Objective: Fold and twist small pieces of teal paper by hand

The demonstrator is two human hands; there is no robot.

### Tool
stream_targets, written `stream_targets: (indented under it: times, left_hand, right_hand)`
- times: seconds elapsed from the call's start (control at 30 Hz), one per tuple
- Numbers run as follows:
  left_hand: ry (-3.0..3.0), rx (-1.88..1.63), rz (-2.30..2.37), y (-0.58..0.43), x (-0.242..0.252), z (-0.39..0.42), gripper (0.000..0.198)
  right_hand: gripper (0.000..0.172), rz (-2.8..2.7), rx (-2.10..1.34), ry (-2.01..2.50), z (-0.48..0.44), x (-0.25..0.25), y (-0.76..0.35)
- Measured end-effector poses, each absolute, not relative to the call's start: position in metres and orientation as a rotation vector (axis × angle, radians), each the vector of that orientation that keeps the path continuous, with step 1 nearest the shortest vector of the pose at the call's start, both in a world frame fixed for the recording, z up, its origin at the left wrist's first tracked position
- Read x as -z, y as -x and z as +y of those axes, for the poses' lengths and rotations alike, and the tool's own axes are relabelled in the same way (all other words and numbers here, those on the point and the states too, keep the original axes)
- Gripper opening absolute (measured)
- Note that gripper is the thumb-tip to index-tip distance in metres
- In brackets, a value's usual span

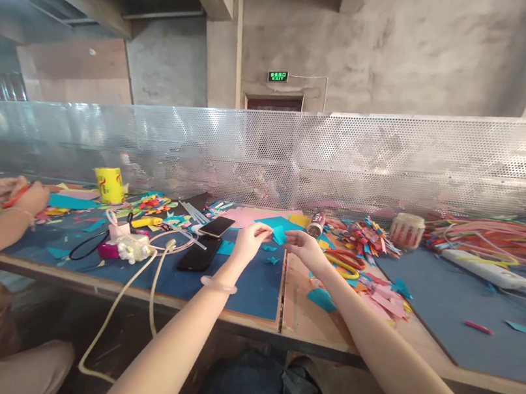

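A small piece of blue paper (279,234) is held up over the table between my two hands. My left hand (250,244), with a pale bangle (219,285) on its wrist, pinches the paper's left side. On its right side the fingertips of my right hand (307,250) are closed. The paper looks folded or bent, but its exact shape is too small to tell. Small blue scraps (272,261) lie on the blue mat below. Scissors with orange and yellow handles (346,262) rest beside my right forearm.
Two phones (200,253) and a cluttered power strip (131,248) lie left of my hands. A co-worker's hands (28,198) hold something orange at far left. A yellow cup (109,185), a can (317,223), a jar (407,231) and paper scraps line the table before a perforated metal screen (175,151).
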State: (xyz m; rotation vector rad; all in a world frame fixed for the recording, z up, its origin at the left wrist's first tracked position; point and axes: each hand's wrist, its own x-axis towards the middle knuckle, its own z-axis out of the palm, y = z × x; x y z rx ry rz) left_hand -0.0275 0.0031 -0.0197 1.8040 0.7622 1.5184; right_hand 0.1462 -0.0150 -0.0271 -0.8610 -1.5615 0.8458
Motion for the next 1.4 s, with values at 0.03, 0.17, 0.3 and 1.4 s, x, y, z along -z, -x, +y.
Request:
stream_targets:
  times: [0.03,0.17,0.3,1.4]
  left_hand:
    - [-1.789,-1.53,0.751,0.027,0.02,0.004,0.011]
    - [-1.743,-1.551,0.725,0.028,0.021,0.006,0.012]
    - [-1.729,-1.554,0.722,0.027,0.021,0.005,0.011]
    - [-1.632,-1.552,0.689,0.027,0.011,-0.005,0.021]
  right_hand:
    - [0.029,-1.574,-0.823,0.853,-0.015,0.027,-0.146]
    - [0.027,-1.618,-0.7,0.882,-0.014,0.029,-0.145]
    - [0.031,-1.632,-0.613,0.929,-0.014,0.03,-0.143]
    - [0.028,-1.448,-0.685,0.856,-0.026,0.016,-0.143]
